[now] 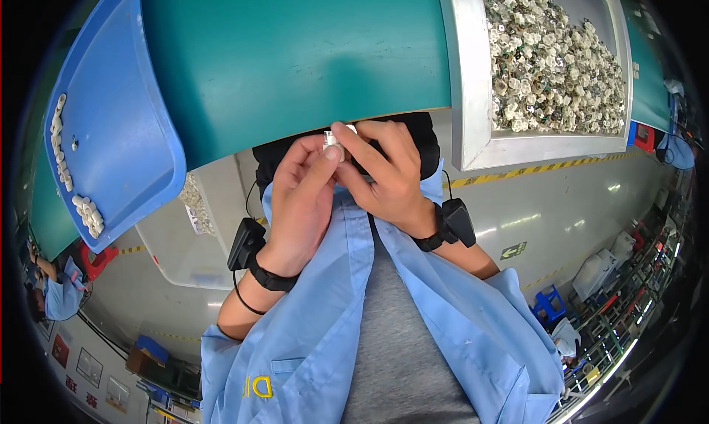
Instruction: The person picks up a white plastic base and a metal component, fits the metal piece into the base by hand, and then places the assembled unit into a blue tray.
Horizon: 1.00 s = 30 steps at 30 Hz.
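Observation:
Both my hands meet over my lap, just in front of the green table's edge, around a small white plastic part (330, 139). My left hand (304, 191) is closed, with its thumb and fingers pinching the part from the left. From the right, my right hand (389, 174) is also closed on it, its index finger and thumb against it. The fingers cover much of the part, so its full shape is hidden. Each wrist carries a black strap with a small black box.
On the green table (295, 47), a blue tray (118, 114) at the left holds several white cylindrical pieces (87, 216) along its far-left side. A metal-framed bin (470, 77) at the right is heaped with small white and metal parts (550, 69). Beneath the tray stands a translucent tub (221, 254).

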Tool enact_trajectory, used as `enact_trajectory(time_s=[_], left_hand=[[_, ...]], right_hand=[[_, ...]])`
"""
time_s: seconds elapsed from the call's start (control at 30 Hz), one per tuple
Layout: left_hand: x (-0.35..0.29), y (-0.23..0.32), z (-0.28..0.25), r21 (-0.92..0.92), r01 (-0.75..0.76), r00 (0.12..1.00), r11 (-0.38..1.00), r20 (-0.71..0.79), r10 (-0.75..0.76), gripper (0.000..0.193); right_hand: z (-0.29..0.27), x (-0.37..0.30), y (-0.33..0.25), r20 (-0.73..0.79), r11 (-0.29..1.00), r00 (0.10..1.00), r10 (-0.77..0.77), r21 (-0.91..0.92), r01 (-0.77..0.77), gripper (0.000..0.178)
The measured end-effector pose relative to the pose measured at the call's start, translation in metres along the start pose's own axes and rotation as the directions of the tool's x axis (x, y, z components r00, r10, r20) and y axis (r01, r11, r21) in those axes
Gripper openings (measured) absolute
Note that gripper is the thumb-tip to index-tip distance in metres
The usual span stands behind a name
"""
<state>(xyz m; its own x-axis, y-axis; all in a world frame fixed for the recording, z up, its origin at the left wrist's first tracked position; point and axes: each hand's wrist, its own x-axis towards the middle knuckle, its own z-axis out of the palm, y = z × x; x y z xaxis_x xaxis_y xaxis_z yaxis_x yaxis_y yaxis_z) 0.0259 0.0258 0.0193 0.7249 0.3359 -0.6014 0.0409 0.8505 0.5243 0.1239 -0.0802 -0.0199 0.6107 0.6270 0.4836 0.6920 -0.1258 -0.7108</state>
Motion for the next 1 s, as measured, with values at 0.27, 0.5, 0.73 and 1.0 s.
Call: enact_trajectory(time_s=[0.27,0.5,0.73,1.0], left_hand=[[0.008,-0.013,-0.008,0.273,-0.217,0.975,0.937,0.006,0.223,0.016],[0.009,-0.015,-0.014,0.146,-0.227,0.974,0.963,0.037,0.224,0.016],[0.01,-0.017,-0.021,0.126,-0.124,0.99,0.984,0.08,0.114,0.019],[0.007,-0.011,-0.011,0.434,-0.205,0.978,0.877,0.121,0.168,0.021]], right_hand=[[0.006,-0.012,0.004,-0.062,0.997,0.996,0.058,0.051,-0.055,0.036],[0.006,-0.01,0.004,-0.015,0.988,0.995,0.096,0.121,-0.094,0.032],[0.009,-0.017,0.01,-0.006,0.975,0.994,0.106,0.197,-0.102,0.032],[0.009,-0.017,0.014,-0.031,0.976,0.996,0.083,0.206,-0.075,0.034]])
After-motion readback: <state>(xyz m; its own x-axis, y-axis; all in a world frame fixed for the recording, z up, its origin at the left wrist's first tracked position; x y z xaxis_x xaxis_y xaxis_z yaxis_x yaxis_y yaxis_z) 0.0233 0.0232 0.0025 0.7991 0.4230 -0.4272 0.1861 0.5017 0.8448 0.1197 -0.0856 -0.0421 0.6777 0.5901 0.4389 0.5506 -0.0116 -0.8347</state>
